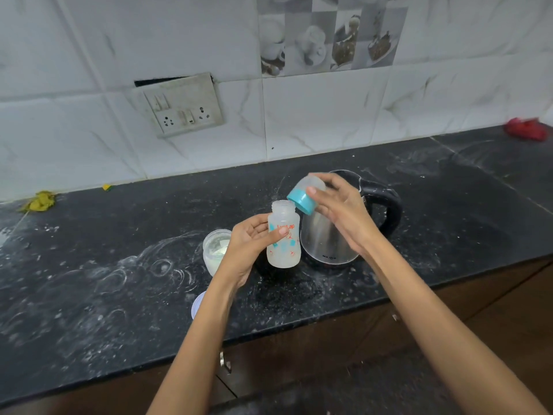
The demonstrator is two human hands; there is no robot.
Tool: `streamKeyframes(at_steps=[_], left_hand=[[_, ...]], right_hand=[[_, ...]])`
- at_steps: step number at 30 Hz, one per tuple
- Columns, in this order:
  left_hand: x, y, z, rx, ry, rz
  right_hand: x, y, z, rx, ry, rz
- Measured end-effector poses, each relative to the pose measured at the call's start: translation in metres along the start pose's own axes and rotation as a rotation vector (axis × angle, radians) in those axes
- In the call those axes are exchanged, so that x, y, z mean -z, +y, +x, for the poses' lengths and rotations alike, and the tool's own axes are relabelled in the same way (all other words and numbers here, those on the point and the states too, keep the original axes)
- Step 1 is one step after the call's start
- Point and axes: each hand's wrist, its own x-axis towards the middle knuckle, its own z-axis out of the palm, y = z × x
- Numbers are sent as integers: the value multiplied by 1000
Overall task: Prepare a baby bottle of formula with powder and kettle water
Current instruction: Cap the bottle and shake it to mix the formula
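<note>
My left hand (250,241) grips a frosted baby bottle (284,239) with blue and red prints, held upright above the counter with its mouth uncovered. My right hand (339,211) holds the bottle's top (305,194), a teal ring with a clear cap, tilted just above and right of the bottle's mouth. A steel kettle (326,238) with a black handle stands right behind the bottle, partly hidden by my right hand. A clear jar of white powder (214,250) stands open to the left of the bottle, partly behind my left hand.
The black stone counter (104,280) is smeared with white powder. A white lid (198,304) lies near its front edge beside my left forearm. A yellow cloth (39,202) sits at the back left, a red object (525,130) at the back right. A wall socket panel (182,106) is above.
</note>
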Motion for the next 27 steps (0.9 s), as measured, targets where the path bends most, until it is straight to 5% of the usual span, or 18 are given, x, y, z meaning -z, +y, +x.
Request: streamKeyframes(at_steps=[9, 16, 27], left_hand=[[-9, 18, -10, -13, 2, 11], [-15, 22, -14, -45, 28, 15], [-21, 28, -14, -46, 16, -17]], right_hand=[[-7, -23, 24, 67, -320, -202], [-25, -22, 21, 126, -153, -439], [-9, -42, 19, -11, -237, -85]])
